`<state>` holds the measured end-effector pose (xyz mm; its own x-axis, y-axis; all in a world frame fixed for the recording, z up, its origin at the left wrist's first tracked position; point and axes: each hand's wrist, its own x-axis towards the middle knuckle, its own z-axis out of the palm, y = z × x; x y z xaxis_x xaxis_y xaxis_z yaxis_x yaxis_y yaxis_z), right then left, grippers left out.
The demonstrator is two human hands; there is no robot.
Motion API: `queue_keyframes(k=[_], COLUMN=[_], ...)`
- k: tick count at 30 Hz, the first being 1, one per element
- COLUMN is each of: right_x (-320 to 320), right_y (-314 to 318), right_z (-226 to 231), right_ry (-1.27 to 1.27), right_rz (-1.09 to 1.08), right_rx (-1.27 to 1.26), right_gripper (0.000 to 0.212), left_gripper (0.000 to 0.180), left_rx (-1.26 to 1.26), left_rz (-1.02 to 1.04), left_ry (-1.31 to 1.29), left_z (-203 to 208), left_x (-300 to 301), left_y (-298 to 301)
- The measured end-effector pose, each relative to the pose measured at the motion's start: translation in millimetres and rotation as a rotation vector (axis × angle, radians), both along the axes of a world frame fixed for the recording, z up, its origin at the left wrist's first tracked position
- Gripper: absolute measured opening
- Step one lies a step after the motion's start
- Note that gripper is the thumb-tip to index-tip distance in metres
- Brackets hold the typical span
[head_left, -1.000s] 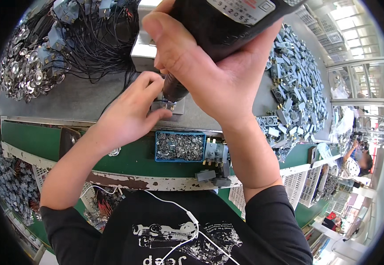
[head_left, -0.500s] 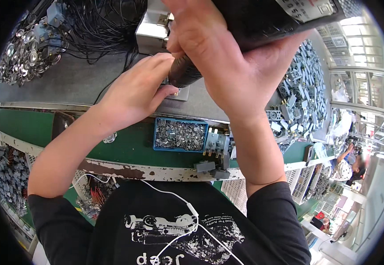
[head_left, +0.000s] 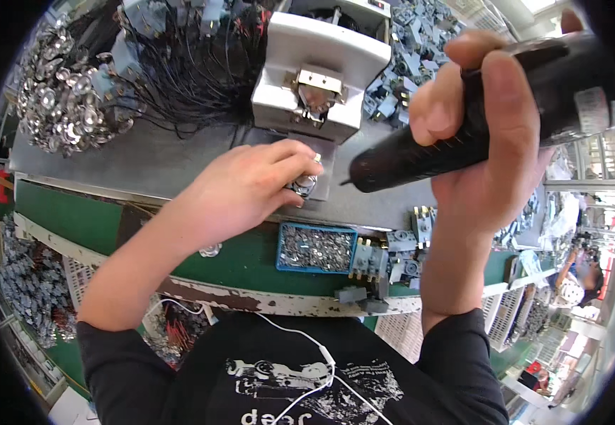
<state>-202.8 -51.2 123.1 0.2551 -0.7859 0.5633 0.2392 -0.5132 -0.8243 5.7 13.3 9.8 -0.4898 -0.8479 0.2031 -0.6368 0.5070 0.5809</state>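
Wrapped in my right hand is a black electric screwdriver, tilted, its thin bit pointing left. The bit stands apart from the part at my left hand. My left hand is closed with thumb and fingers around a small round metal part, which has a brass-coloured tab near the fingertips. The fingers hide much of this part. Beneath it lies a flat metal plate, in front of a white machine with a metal fixture on its face.
Shiny metal discs and black cables pile up at the left. Grey switch bodies heap behind the machine. A blue tray of small metal pieces sits at the front, beside grey terminal blocks. A bench rail runs nearest me.
The screwdriver has moved right, away from my left hand, in my right hand's grip. My left hand still holds the part. The view has shifted, and more of the white machine shows.
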Motion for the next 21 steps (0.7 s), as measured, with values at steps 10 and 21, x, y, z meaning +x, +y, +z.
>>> queue_keyframes(k=[10,21], right_x=[0.8,-42.3], right_y=[-30.5,-6.7], right_z=[-58.6,-62.1], right_ry=[0.068,0.079], right_rz=[-0.206,-0.359], right_rx=[-0.21,-0.546], right_gripper=[0.102,0.107], left_gripper=[0.03,0.041], left_rx=[-0.46,-0.756], left_rz=[0.293,0.642], left_ry=[-0.191,-0.619], left_z=[68.5,65.8], left_x=[33.2,92.0], left_y=[-15.1,-70.4])
